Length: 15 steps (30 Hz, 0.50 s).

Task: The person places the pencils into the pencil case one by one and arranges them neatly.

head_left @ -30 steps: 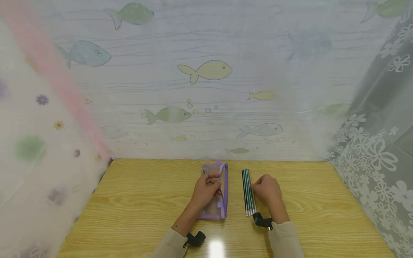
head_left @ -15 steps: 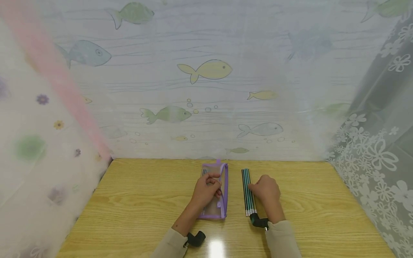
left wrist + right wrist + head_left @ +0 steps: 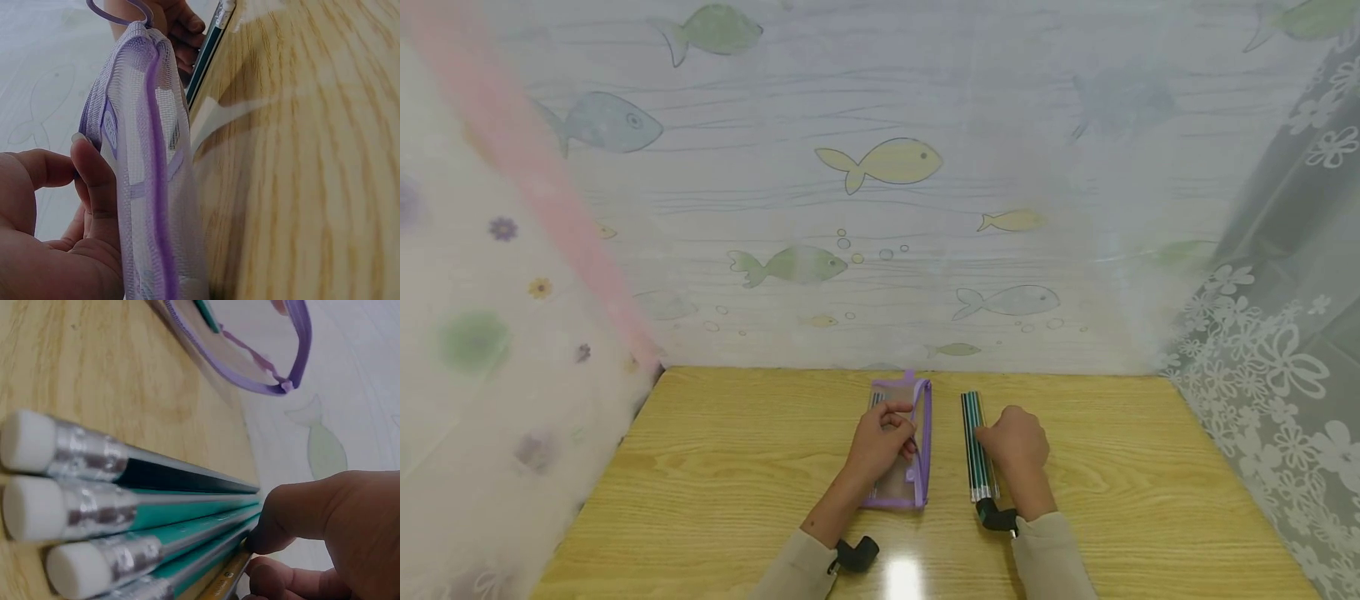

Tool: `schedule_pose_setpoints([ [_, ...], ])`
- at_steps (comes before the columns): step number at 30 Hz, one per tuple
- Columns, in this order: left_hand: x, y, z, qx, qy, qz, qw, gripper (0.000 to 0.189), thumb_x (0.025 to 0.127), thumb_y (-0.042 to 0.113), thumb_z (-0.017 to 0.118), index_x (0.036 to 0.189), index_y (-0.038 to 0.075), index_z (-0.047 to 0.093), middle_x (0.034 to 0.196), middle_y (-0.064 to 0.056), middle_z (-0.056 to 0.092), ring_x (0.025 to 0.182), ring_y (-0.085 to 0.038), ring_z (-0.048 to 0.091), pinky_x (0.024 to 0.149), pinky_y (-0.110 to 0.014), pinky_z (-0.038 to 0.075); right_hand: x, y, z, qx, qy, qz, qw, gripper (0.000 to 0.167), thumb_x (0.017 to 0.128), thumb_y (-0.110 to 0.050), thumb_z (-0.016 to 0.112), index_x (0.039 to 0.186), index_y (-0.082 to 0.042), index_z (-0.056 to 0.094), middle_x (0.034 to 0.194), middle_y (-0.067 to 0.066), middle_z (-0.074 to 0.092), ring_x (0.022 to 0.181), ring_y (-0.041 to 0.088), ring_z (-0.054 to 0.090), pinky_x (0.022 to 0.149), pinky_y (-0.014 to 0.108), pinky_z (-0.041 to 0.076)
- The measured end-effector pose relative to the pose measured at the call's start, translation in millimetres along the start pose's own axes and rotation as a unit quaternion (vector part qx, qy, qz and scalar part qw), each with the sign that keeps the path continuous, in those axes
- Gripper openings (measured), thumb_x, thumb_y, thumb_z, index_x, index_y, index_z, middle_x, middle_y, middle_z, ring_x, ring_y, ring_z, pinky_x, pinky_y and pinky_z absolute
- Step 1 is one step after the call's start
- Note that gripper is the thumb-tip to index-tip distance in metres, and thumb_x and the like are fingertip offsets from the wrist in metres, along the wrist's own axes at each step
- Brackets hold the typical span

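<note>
Right of the soft, purple-trimmed translucent mesh zip pouch the left hand pinches, the right hand pinches the edge of slim teal, black and yellow pencils, presumably light, stiff, slippery, best gripped together mid-length.

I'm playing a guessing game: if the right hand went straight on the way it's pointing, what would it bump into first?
The pencils: the right hand points across them and seems to be touching them. Beyond them lies the purple-edged pouch, though exact heights are hard to judge.
</note>
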<state>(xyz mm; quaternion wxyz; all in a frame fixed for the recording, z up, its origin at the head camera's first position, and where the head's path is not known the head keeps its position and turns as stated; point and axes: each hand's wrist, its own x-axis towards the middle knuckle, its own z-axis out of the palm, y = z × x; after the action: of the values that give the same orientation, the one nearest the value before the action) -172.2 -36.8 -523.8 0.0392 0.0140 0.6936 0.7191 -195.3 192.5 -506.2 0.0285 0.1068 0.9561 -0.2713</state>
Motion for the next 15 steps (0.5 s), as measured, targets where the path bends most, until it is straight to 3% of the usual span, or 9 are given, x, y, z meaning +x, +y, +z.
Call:
schedule_pose_setpoints([
  [15, -1.9, 3.2, -0.3, 0.006, 0.002, 0.0, 1.0, 0.037, 0.098, 0.003, 0.066, 0.134, -0.004, 0.062, 0.094, -0.022, 0.07, 0.061, -0.013, 0.066, 0.057, -0.024, 0.059, 3.4, 2.0, 2.8, -0.003, -0.007, 0.01, 0.9999, 0.035, 0.085, -0.03, 0.073, 0.064, -0.009, 0.055, 0.059, 0.002, 0.052, 0.051, 0.017, 0.049, 0.039, 0.028, 0.036],
])
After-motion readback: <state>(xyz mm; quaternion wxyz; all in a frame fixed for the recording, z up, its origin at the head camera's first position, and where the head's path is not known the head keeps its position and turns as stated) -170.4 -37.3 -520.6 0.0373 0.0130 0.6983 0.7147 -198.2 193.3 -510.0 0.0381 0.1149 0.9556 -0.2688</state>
